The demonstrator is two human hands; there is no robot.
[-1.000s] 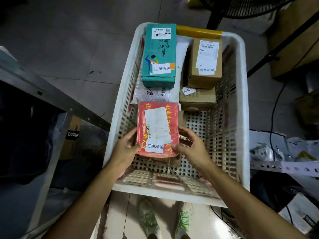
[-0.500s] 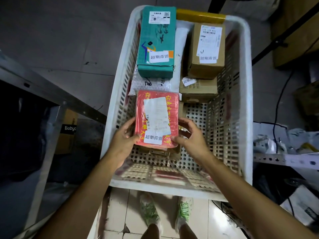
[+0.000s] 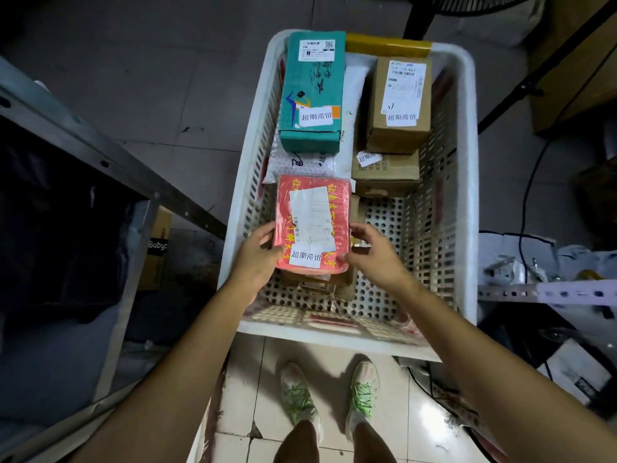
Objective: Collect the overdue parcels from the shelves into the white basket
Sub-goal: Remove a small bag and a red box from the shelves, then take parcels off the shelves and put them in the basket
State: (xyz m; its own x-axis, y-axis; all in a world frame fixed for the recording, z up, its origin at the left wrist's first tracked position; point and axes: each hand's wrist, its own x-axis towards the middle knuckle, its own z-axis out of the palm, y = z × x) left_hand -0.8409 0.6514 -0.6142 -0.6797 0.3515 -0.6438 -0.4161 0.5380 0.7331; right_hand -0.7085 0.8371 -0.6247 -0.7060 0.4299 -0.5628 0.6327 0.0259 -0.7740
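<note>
Shelf (image 3: pixel 100 155) at 9 o'clock; not needed for this step. Left hand (image 3: pixel 257 259) is clamped on the left edge of the red parcel (image 3: pixel 314 225), thumb on top. The parcel is held flat, label up, inside the basket (image 3: pixel 243 182) at its 7 o'clock, over a brown packet (image 3: pixel 344 284); contact between them cannot be told. Teal box (image 3: pixel 314 91) is lying at 11 o'clock. Right hand (image 3: pixel 374 259) is pinched on the parcel's right edge. Brown box (image 3: pixel 399 105) is stacked at 1 o'clock. Judged: placement nearly done. The parcel should be lowered level until support is felt, then released by both hands together. Bare floor at 4 o'clock is best kept for later parcels.
</note>
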